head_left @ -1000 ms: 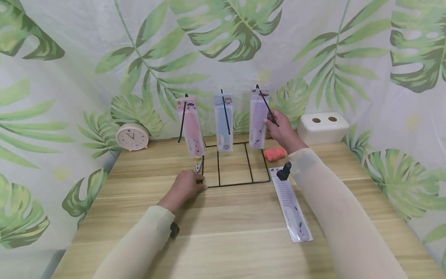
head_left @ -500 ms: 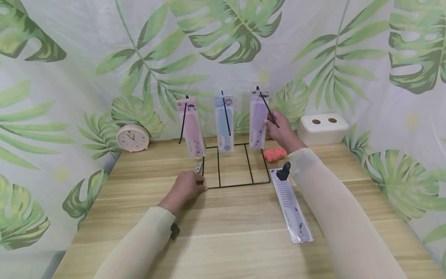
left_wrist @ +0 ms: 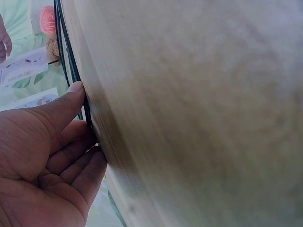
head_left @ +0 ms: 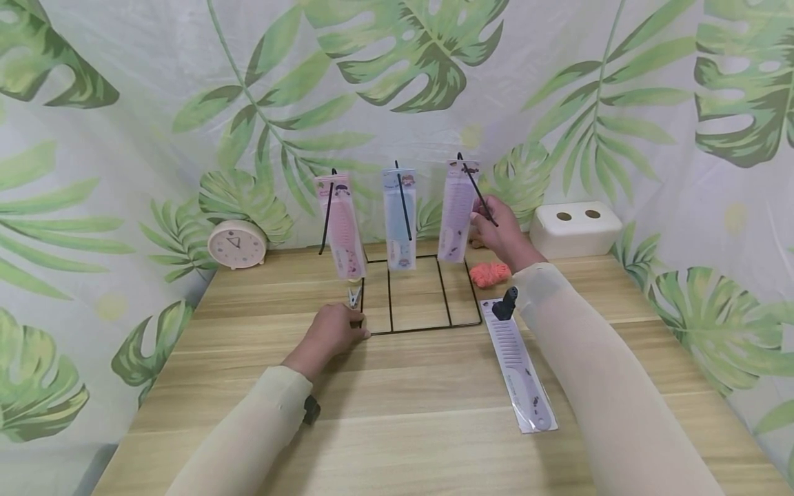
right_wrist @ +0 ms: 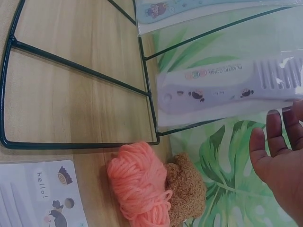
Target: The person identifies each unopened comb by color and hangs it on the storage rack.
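Leafy curtain backdrop, wooden table. Right hand is up at the purple comb pack on the rack's last hook, fingers loose beside the edge, can't tell if it's actually pinching. Left hand presses the rack's front corner. Pack looks light, flimsy and slick, so I'd grab near the top hole. Comb print is too small to read; the spare pack says "hello".

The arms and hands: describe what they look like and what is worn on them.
Both arms wear long, close-fitting cream sleeves reaching to the wrists: the left sleeve and the right sleeve. The left hand and right hand are bare, with no gloves, rings or watch visible. A small black device sits at the left wrist.
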Available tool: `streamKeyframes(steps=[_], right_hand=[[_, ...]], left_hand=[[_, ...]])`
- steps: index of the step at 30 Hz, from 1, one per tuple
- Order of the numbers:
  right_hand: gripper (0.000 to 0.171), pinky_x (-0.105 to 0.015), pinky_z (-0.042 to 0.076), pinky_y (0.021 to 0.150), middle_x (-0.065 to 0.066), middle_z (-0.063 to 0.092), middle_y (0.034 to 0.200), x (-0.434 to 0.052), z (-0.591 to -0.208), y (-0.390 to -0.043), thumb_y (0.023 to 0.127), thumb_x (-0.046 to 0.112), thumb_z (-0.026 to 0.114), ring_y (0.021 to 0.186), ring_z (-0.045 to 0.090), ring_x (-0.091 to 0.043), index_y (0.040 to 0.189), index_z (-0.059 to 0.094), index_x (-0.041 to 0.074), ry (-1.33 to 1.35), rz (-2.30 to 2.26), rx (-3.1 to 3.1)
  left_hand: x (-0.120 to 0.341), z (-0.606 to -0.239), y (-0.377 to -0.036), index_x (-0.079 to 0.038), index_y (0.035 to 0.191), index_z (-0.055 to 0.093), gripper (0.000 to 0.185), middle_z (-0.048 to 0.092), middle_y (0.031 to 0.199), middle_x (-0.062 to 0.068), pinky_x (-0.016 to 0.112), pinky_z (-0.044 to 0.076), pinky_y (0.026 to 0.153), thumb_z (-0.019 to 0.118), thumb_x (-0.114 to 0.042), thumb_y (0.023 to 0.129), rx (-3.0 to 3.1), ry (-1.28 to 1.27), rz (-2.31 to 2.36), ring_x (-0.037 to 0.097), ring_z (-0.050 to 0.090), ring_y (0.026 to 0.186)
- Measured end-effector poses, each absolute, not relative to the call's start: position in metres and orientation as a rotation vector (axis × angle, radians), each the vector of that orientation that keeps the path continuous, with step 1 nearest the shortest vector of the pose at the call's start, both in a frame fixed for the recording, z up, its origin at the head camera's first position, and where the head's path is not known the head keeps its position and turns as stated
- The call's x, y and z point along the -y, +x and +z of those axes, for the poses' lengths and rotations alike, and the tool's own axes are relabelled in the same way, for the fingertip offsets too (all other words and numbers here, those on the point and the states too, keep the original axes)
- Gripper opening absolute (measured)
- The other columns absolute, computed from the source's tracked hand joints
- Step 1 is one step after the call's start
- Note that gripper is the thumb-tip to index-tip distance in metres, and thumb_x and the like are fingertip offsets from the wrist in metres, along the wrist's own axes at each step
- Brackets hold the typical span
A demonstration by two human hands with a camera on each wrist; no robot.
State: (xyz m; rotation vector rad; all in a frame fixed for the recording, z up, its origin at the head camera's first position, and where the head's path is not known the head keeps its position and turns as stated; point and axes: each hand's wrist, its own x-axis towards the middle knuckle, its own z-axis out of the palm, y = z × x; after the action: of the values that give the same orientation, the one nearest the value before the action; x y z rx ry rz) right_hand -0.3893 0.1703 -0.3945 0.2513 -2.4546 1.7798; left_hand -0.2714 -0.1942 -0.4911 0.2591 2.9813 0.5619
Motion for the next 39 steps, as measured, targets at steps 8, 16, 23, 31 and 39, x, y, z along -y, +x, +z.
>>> streamKeyframes(steps=[8, 16, 23, 31, 39], right_hand=[[0.02, -0.029, 0.042, 0.064, -0.003, 0.053, 0.096, -0.17, -0.395, -0.39, 0.115, 0.018, 0.054, 0.077, 0.048, -0.017, 0.126, 0.057, 0.003, 0.25, 1.777, 2.45], [0.017, -0.03, 0.043, 0.068, -0.008, 0.055, 0.103, -0.171, -0.397, -0.392, 0.114, 0.018, 0.054, 0.082, 0.05, -0.02, 0.123, 0.055, 0.003, 0.234, 1.764, 2.456], [0.037, -0.048, 0.053, 0.104, -0.024, 0.062, 0.146, -0.178, -0.4, -0.392, 0.114, 0.018, 0.055, 0.128, 0.061, -0.036, 0.146, 0.056, -0.001, 0.26, 1.644, 2.502], [0.046, -0.056, 0.052, 0.111, -0.024, 0.062, 0.138, -0.197, -0.409, -0.373, 0.112, 0.032, 0.063, 0.131, 0.059, -0.04, 0.141, 0.055, -0.002, 0.229, 1.44, 2.705], [0.072, -0.059, 0.057, 0.102, -0.028, 0.066, 0.133, -0.211, -0.427, -0.307, 0.101, 0.047, 0.075, 0.121, 0.064, -0.044, 0.143, 0.055, -0.009, 0.241, 1.052, 3.013]], left_hand=[[0.195, -0.491, -0.272, -0.009, 0.134, 0.078, 0.045, 0.075, 0.135, 0.02, 0.054, 0.058, 0.107, 0.087, -0.029, 0.095, -2.982, 0.255, 0.563, 0.032, 0.071, 0.115], [0.195, -0.491, -0.272, -0.008, 0.135, 0.077, 0.047, 0.073, 0.138, 0.021, 0.055, 0.057, 0.108, 0.087, -0.03, 0.095, -2.966, 0.242, 0.558, 0.034, 0.07, 0.119], [0.195, -0.492, -0.273, -0.009, 0.136, 0.077, 0.047, 0.073, 0.14, 0.021, 0.055, 0.056, 0.109, 0.087, -0.03, 0.095, -2.964, 0.227, 0.568, 0.034, 0.07, 0.12], [0.192, -0.494, -0.273, -0.008, 0.136, 0.077, 0.048, 0.074, 0.138, 0.021, 0.054, 0.057, 0.108, 0.088, -0.029, 0.094, -2.955, 0.236, 0.602, 0.031, 0.071, 0.115], [0.193, -0.491, -0.272, -0.008, 0.137, 0.076, 0.047, 0.072, 0.141, 0.022, 0.054, 0.057, 0.108, 0.087, -0.028, 0.095, -2.934, 0.196, 0.637, 0.031, 0.069, 0.115]])
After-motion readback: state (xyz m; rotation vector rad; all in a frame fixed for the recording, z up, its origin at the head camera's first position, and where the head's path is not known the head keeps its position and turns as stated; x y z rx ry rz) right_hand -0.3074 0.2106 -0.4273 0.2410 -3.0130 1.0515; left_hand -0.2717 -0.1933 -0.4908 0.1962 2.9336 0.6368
